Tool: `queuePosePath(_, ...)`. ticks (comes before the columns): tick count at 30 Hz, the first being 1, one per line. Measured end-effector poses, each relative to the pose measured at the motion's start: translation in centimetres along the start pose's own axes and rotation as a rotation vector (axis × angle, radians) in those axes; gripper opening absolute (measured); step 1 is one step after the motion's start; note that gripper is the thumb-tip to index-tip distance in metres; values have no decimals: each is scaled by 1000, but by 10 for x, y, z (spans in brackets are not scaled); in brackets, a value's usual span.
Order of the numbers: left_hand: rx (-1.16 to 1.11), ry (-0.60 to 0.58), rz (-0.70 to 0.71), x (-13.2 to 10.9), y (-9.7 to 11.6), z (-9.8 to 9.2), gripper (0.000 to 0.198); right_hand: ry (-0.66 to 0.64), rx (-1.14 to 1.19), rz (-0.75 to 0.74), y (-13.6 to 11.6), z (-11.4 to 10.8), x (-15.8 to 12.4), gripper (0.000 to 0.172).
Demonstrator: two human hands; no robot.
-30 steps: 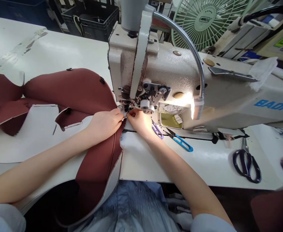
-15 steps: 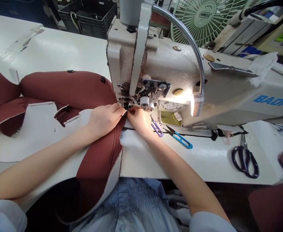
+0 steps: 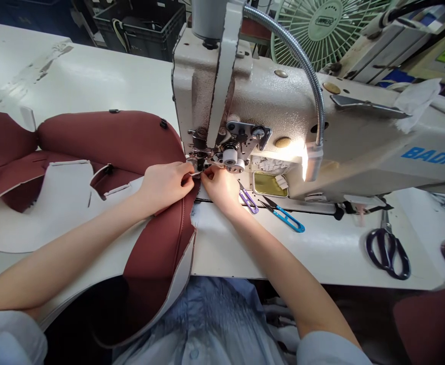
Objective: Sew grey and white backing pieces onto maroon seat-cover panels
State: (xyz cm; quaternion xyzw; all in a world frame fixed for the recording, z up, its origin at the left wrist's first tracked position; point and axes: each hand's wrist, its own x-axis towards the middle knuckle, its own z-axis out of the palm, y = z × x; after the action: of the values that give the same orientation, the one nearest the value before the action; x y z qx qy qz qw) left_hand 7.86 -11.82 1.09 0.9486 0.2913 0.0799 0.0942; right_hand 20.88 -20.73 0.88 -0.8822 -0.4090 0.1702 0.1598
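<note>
Little has moved since the earlier frame: both hands stay at the needle, only nudged slightly. The left hand [image 3: 165, 185] rests on the maroon leather panel [image 3: 157, 243], its fingers pinching the edge just under the presser foot [image 3: 199, 165] of the sewing machine [image 3: 253, 111]. The right hand [image 3: 220, 187] pinches the same edge from the other side. Purple snips [image 3: 248, 200] and blue snips [image 3: 283, 217] lie just beside the right wrist; black scissors [image 3: 387, 248] sit well apart. The panel drapes over the counter [image 3: 283, 253] edge; bare counter lies to the right.
</note>
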Motion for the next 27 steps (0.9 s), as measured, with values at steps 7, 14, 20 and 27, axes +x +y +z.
queuePosePath(7, 14, -3, 28, -3, 1, 5, 22, -2, -42, -5, -1, -1, 0, 23)
queuePosePath(14, 124, -47, 90, -9, 7, 0, 34, 7, -72, -21, -1, -1, -1, 23)
queuePosePath(20, 150, -120, 189, -12, 6, 2, 34, 2, -94, -39, 0, 1, 1, 23)
queuePosePath(27, 72, -73, 217, -16, -4, 11, 33, -81, -13, -238, 15, -15, -15, 21)
